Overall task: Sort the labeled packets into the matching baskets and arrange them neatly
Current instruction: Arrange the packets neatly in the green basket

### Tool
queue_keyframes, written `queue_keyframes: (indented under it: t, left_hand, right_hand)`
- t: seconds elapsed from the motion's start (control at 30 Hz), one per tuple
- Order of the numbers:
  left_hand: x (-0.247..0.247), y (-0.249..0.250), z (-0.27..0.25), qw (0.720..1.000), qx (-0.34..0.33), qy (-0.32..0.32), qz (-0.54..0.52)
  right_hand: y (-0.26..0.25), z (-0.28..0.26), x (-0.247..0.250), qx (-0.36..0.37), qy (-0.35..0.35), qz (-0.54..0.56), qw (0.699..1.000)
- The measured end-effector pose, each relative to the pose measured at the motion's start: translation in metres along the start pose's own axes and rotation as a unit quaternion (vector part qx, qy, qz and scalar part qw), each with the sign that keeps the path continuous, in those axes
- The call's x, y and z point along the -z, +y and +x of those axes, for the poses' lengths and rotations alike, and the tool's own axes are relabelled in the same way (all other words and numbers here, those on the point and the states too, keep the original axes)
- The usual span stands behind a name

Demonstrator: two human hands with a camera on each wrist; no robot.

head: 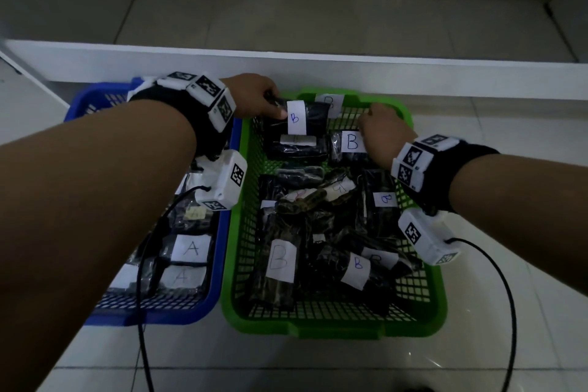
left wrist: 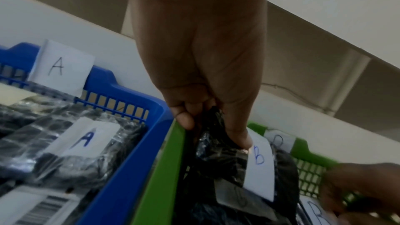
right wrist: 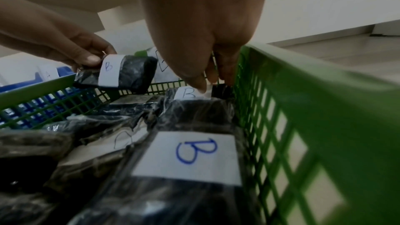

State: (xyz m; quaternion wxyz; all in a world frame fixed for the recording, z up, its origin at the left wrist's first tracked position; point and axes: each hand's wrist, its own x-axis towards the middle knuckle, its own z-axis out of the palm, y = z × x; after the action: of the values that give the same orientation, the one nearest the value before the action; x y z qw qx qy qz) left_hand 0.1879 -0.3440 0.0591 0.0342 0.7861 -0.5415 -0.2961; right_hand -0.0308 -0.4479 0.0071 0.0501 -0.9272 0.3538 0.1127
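Fingertips point(right wrist: 201, 84) of our right hand point(head: 383, 134) press, loosely curled, on the label of a B packet point(right wrist: 188, 94) at the far right corner of the green basket point(head: 423, 318); whether they pinch it we cannot tell. Thumb and fingers of our left hand point(head: 259, 97) pinch the end of another B packet point(head: 300, 119), held raised over the far left corner of that basket. Outward, B packets lie jumbled toward its near edge, while A packets point(head: 191, 248) lie in the blue basket point(head: 165, 315) alongside. Sorting looks largely done, we judge; neat arranging of the B pile remains.
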Motion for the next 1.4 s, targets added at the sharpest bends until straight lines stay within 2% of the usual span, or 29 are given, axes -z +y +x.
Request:
queue_keyframes:
  t: [0.13,0.3,0.37,0.47,0.57,0.67,0.77,1.0,1.07,1.2,1.23,1.3,1.37,1.4]
  left_hand:
    - [-0.01,0.004,0.004,0.999,-0.033,-0.004,0.043]
    - [-0.011,0.009,0.003,0.987,-0.05,-0.012,0.152]
    - [-0.015,0.007,0.002,0.979,-0.069,0.018,0.192]
    - [-0.023,0.013,0.001,0.974,-0.095,0.046,0.199]
    - [-0.034,0.022,0.004,0.971,-0.109,-0.023,0.211]
    - [-0.045,0.026,0.004,0.967,-0.101,-0.073,0.223]
    - [-0.047,0.026,0.002,0.965,-0.107,-0.03,0.236]
    - [-0.043,0.024,0.001,0.949,-0.108,0.05,0.291]
    - [-0.044,0.025,0.0,0.956,-0.102,0.058,0.27]
    - [-0.043,0.025,0.0,0.965,-0.107,0.052,0.234]
    - [-0.043,0.025,0.0,0.965,-0.11,0.05,0.233]
    - [-0.043,0.026,-0.001,0.964,-0.108,0.047,0.24]
    - [-0.044,0.026,-0.004,0.96,-0.105,0.047,0.254]
    - [-0.044,0.027,-0.005,0.959,-0.112,0.05,0.257]
  right_hand:
    - [0.004,0.0,-0.003,0.028,-0.067,-0.002,0.997]
    - [0.003,-0.001,-0.003,0.034,-0.076,0.006,0.997]
    - [0.004,-0.001,-0.005,0.03,-0.069,0.013,0.997]
    - [0.004,-0.003,-0.007,0.051,-0.054,0.033,0.997]
    - [0.001,-0.002,-0.009,0.087,-0.057,-0.004,0.995]
    - [-0.005,-0.003,-0.009,0.067,-0.05,-0.036,0.996]
    - [-0.009,-0.006,-0.011,0.034,-0.047,0.0,0.998]
    - [-0.001,-0.004,-0.005,0.019,-0.08,0.065,0.994]
    - [0.0,-0.004,0.001,0.021,-0.082,0.068,0.994]
    - [-0.01,-0.009,0.018,0.063,-0.038,0.125,0.989]
    - [-0.015,-0.011,0.022,0.073,-0.054,0.138,0.986]
    - [-0.024,-0.014,0.024,0.094,-0.131,0.131,0.978]
    - [-0.03,-0.018,0.018,0.113,-0.206,0.076,0.969]
    - [-0.031,-0.019,0.013,0.121,-0.218,0.048,0.967]
